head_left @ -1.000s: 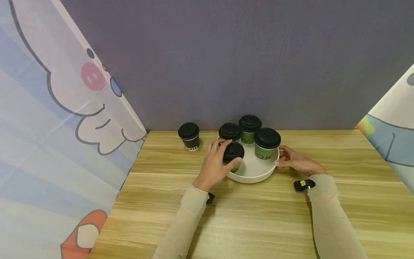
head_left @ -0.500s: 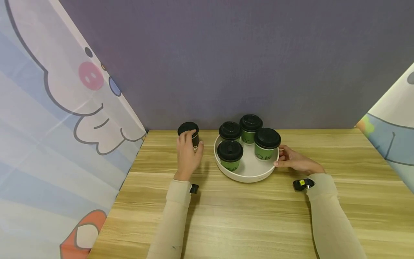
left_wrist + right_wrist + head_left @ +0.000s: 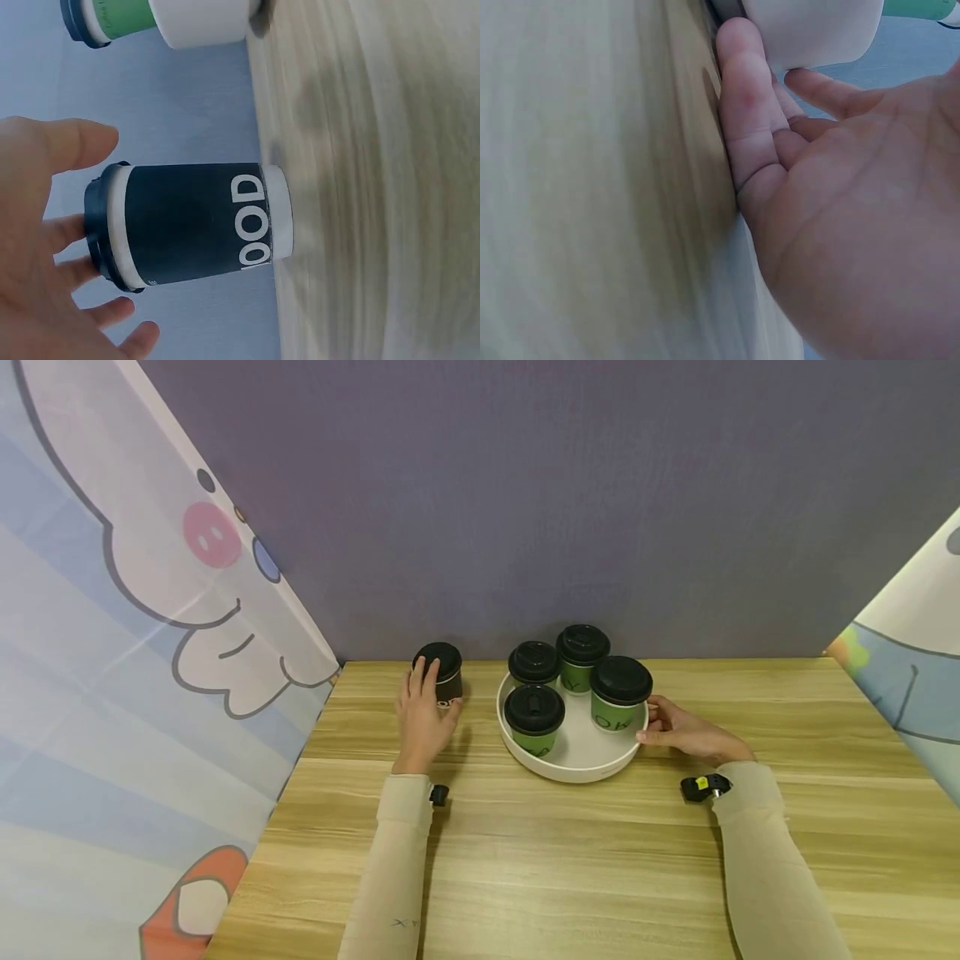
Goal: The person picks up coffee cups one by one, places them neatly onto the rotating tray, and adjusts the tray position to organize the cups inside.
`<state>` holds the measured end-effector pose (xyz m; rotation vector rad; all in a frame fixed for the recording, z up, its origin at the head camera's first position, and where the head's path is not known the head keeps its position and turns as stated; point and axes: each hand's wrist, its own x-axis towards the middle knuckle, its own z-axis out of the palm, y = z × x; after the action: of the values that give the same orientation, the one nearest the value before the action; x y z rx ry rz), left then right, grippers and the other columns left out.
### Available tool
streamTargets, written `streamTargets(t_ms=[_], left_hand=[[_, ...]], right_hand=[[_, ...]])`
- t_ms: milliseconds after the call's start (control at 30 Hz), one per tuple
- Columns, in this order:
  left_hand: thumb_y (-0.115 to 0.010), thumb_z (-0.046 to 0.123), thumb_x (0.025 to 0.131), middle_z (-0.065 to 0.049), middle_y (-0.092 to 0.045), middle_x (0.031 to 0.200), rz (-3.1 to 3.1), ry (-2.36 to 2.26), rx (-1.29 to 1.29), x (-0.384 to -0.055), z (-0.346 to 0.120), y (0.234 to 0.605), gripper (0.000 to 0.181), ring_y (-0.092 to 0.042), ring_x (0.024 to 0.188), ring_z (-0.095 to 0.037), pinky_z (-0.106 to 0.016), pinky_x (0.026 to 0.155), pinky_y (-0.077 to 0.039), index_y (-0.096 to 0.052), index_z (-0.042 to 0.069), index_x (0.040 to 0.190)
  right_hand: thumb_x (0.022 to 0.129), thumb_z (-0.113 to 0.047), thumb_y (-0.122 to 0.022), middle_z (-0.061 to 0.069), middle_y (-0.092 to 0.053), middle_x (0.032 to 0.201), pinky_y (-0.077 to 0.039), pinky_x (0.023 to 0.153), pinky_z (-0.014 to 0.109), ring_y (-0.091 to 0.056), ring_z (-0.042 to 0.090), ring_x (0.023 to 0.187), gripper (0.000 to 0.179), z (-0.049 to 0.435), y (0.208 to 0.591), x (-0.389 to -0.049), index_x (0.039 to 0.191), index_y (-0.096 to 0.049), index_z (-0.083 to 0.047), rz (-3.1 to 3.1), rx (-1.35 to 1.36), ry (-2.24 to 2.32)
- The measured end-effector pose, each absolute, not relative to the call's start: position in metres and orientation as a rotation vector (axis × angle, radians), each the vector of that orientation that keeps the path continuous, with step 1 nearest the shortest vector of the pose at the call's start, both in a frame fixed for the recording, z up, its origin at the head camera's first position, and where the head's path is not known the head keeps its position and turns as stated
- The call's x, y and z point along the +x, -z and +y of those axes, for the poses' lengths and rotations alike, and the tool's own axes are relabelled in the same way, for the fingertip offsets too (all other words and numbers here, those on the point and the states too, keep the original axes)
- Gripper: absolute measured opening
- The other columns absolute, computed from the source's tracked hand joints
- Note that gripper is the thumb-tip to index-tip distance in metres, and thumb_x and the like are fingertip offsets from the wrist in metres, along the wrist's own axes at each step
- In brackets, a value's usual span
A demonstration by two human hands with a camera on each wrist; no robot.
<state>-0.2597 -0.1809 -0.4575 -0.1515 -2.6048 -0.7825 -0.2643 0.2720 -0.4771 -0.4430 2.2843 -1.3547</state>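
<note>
My left hand (image 3: 423, 718) is at a small black paper cup (image 3: 450, 687) with a black lid and white lettering, which stands upright on the table at the left. In the left wrist view the fingers spread behind the lid of the cup (image 3: 195, 221), and the thumb (image 3: 82, 142) is apart from it. My right hand (image 3: 692, 735) holds the right side of a round white tray (image 3: 573, 774), thumb and fingers against its wall. The right wrist view shows curled fingers (image 3: 750, 97) low at the tray wall (image 3: 817, 34).
On the tray stand several green paper cups with black lids: a front left one (image 3: 534, 718), a wide right one (image 3: 621, 693), a back one (image 3: 582, 656) and a left one (image 3: 534, 664). A grey wall (image 3: 525, 510) rises behind the wooden table (image 3: 570, 868).
My left hand has let go of the front left green cup on the tray and moved left to the black cup. The right hand has stayed at the tray.
</note>
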Motion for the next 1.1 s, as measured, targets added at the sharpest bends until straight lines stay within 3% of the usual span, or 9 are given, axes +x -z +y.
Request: streamTargets(t_ms=[233, 500, 800, 1100], left_hand=[[-0.075, 0.023, 0.094, -0.02, -0.03, 0.161, -2.556, 0.808, -0.125, -0.2607, -0.1806, 0.4579, 0.084, -0.026, 0.151, -0.043, -0.067, 0.117, -0.025, -0.028, 0.016, 0.163], [-0.081, 0.015, 0.089, -0.025, -0.039, 0.146, -2.464, 0.749, -0.082, -0.2616, -0.1797, 0.4574, 0.083, -0.04, 0.136, -0.044, -0.061, 0.113, -0.037, -0.037, 0.012, 0.159], [-0.082, 0.017, 0.089, -0.024, -0.041, 0.141, -2.454, 0.724, -0.048, -0.2657, -0.1812, 0.4592, 0.08, -0.039, 0.135, -0.042, -0.057, 0.109, -0.043, -0.041, 0.012, 0.157], [-0.079, 0.023, 0.092, -0.021, -0.042, 0.138, -2.463, 0.687, -0.038, -0.2694, -0.1811, 0.4593, 0.065, -0.039, 0.129, -0.04, -0.055, 0.107, -0.042, -0.051, 0.009, 0.149]], right_hand=[[0.109, -0.034, -0.051, 0.024, -0.043, 0.134, -0.05, 0.087, 0.029, -0.055, 0.021, 0.104, 0.075, 0.2711, 0.4741, -0.2615, 0.159, -0.01, 0.003, 2.313, -0.396, 1.304], [0.108, -0.04, -0.049, 0.025, -0.043, 0.138, -0.049, 0.088, 0.031, -0.057, 0.023, 0.105, 0.079, 0.2718, 0.4741, -0.2635, 0.161, -0.008, 0.003, 2.347, -0.348, 1.251], [0.108, -0.041, -0.049, 0.03, -0.042, 0.145, -0.05, 0.092, 0.037, -0.061, 0.027, 0.11, 0.082, 0.2705, 0.4741, -0.2638, 0.161, -0.006, 0.005, 2.359, -0.375, 1.22], [0.108, -0.041, -0.049, 0.026, -0.041, 0.142, -0.049, 0.091, 0.033, -0.06, 0.026, 0.109, 0.081, 0.2716, 0.475, -0.2649, 0.161, -0.007, 0.004, 2.34, -0.348, 1.233]])
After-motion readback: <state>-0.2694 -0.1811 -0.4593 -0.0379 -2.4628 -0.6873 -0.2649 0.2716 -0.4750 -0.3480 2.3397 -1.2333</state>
